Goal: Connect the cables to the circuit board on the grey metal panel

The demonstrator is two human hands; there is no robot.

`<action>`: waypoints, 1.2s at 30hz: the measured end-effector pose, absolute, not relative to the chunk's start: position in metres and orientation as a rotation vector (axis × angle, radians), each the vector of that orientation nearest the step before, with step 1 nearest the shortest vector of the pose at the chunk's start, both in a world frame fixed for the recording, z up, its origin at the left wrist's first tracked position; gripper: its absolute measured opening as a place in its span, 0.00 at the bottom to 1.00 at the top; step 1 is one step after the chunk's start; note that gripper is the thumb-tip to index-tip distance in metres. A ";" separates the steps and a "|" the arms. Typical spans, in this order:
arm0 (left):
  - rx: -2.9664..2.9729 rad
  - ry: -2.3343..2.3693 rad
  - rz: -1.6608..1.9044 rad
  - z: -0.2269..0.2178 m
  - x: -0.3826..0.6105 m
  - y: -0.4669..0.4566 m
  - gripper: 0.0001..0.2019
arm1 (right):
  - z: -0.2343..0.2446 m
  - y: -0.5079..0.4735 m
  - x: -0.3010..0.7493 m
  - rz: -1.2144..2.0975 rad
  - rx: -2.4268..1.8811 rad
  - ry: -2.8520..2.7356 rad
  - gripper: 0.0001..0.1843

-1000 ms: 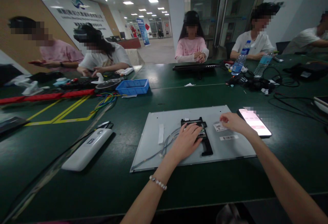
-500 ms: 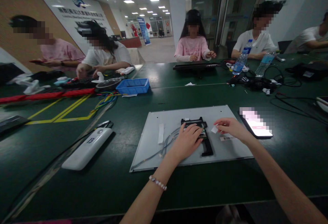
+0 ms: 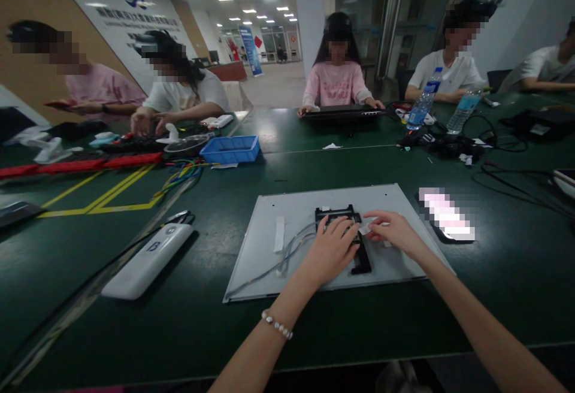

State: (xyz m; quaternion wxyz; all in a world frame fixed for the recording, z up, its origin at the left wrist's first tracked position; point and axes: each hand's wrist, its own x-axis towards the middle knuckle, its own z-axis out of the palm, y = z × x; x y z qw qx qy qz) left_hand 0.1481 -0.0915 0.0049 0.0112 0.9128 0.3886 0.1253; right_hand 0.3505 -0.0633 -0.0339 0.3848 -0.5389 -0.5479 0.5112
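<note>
A flat light-grey panel [image 3: 256,246] lies on the green table in front of me. On it sits a black plastic frame [image 3: 362,260], with a small board partly hidden under my fingers. My left hand [image 3: 331,246] rests on that frame, its fingers spread and laid over it. Between thumb and fingertips, my right hand [image 3: 393,231] pinches a small white piece of tape or paper [image 3: 365,229] at the frame's right side. Grey cables [image 3: 291,250] run from the frame to the panel's lower left corner. A white strip [image 3: 279,234] is stuck on the panel's left part.
A white power bank [image 3: 150,261] with a cable lies to the left, and a lit phone [image 3: 449,216] to the right. Farther off are a blue basket [image 3: 231,152], water bottles [image 3: 422,105] and tangled black cables. Across the table, a person holds a dark panel [image 3: 344,114].
My right hand has moved left with the white piece, up to the frame's right edge. My left hand has stayed on the frame. The person opposite has lowered both hands onto the dark panel.
</note>
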 end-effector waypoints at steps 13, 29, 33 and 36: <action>2.865 1.239 0.380 0.004 0.148 -0.092 0.19 | -0.034 -0.063 0.354 1.260 -1.516 -1.495 0.08; 2.920 1.197 0.340 0.004 0.150 -0.094 0.18 | -0.037 -0.067 0.348 1.299 -1.397 -1.415 0.08; 2.896 1.205 0.361 0.003 0.150 -0.094 0.18 | -0.035 -0.068 0.346 1.255 -1.423 -1.471 0.08; 2.855 1.232 0.398 0.001 0.151 -0.093 0.18 | -0.036 -0.066 0.347 1.161 -1.450 -1.538 0.09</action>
